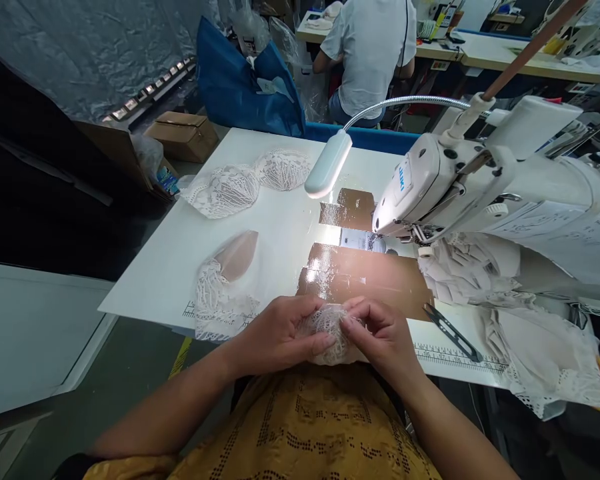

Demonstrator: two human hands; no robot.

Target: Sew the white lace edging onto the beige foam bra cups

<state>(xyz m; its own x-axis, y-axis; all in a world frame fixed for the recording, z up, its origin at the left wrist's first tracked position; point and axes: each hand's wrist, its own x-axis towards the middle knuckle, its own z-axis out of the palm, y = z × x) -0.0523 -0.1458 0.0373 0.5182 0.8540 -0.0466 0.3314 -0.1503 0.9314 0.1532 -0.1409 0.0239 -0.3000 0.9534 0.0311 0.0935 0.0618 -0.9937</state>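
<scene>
My left hand (275,333) and my right hand (383,333) meet at the near edge of the white sewing table (155,267), both pinching a small white lace cup piece (327,330). The left thumb lies across its front, while the right fingers curl over its top right edge. Just left of my hands lies another lace cup with a beige lining (225,280). The sewing machine (480,180) stands to the right, its needle area beyond my hands.
Two more lace cups (245,183) lie at the table's far left. Thread snips (453,331) rest right of my hands, beside a pile of white lace fabric (530,340). A gooseneck lamp (327,165) shines on brown plates. A person in a white shirt (373,53) sits beyond, back turned.
</scene>
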